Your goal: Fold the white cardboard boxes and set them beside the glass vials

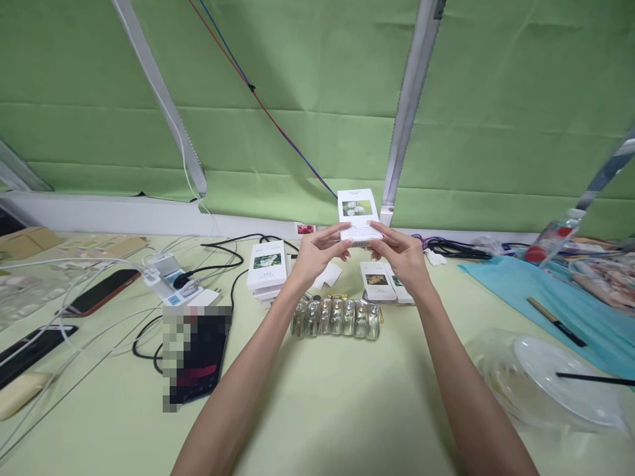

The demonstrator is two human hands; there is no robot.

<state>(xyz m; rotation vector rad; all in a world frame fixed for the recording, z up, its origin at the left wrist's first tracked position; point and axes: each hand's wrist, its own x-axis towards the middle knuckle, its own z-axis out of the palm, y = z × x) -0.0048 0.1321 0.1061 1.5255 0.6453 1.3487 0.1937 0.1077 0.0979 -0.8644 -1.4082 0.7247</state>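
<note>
Both my hands hold a small white box [357,215] with a flower picture, raised above the table. My left hand [317,254] pinches its lower left edge and my right hand [399,254] grips its lower right edge. Below them a row of several small clear glass bottles with gold caps [336,317] lies on the pale green table [317,410]. A stack of similar white boxes [268,266] sits to the left of my hands, and two more boxes [384,282] lie to the right.
A phone [196,357] and a white power strip [171,281] with cables lie at the left, with other phones [102,292] further left. A clear plastic bag with a white plate [555,383] rests at the right, by a blue cloth [560,297]. A green backdrop stands behind.
</note>
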